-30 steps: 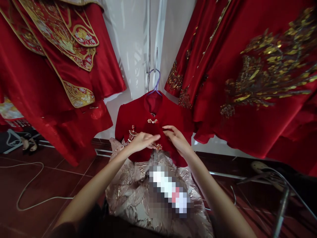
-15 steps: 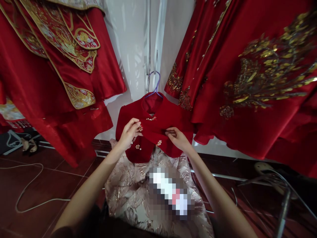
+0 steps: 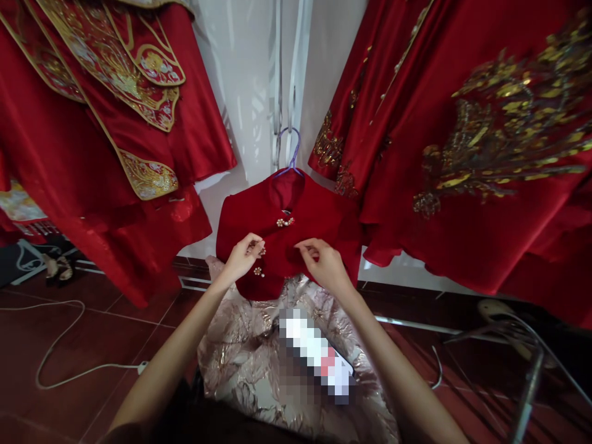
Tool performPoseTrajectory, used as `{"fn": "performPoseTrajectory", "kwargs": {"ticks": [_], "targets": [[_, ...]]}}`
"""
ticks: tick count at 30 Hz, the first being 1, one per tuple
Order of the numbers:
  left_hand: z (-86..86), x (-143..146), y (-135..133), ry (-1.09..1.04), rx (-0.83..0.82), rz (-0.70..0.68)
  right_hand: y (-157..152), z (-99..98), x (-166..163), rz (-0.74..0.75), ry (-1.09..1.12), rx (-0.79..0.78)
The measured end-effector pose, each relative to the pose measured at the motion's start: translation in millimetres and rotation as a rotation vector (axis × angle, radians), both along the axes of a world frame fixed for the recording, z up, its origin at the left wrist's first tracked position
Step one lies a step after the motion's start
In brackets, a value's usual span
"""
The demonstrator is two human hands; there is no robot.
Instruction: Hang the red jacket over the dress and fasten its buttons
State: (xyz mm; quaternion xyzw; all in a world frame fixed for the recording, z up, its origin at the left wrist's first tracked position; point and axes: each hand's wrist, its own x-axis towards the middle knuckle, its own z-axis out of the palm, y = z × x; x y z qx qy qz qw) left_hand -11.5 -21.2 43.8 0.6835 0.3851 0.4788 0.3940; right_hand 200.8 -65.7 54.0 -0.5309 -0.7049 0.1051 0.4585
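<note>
A short red jacket (image 3: 259, 203) hangs in front of me on a purple hanger (image 3: 293, 148). One pearl-and-gold button (image 3: 285, 222) sits at its collar, another button (image 3: 258, 271) low on the left front. With bent fingertips, my left hand (image 3: 243, 256) pinches the jacket's left front beside a beaded button that it partly covers. My right hand (image 3: 322, 264) is closed, thumb and fingers together on the right front edge of the jacket; its fingers hide the cloth there. Between the two hands a short stretch of red cloth shows.
Shiny pink-beige floral fabric (image 3: 231, 351) covers my lap, with a phone (image 3: 319, 357) on it, its screen blurred. Embroidered red garments (image 3: 194, 123) hang left, more red garments (image 3: 407, 203) right. A white cable (image 3: 83, 333) and heeled shoes (image 3: 58, 269) lie on the floor; a metal leg (image 3: 527, 388) stands right.
My right hand has moved left, toward the middle of the jacket, and a lower button near it is now hidden. My left hand has stayed nearly in place, still pinching.
</note>
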Motion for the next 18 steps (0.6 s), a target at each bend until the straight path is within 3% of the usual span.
{"fn": "performPoseTrajectory", "kwargs": {"ticks": [5, 11, 14, 18], "targets": [[-6.5, 6.6, -19.7, -0.04, 0.0, 0.002, -12.1, -3.8, -43.7, 0.106, 0.093, -0.115], [-12.9, 19.6, -30.3, -0.173, -0.055, 0.008, -6.3, -14.6, -49.7, 0.128, 0.144, -0.128], [-24.3, 13.7, -16.1, -0.176, 0.023, 0.13, -3.3, -13.1, -45.3, 0.087, 0.204, -0.117], [-43.3, -2.9, 15.5, -0.165, 0.144, 0.458, 0.7, -10.8, -44.9, 0.069, 0.234, -0.064]]}}
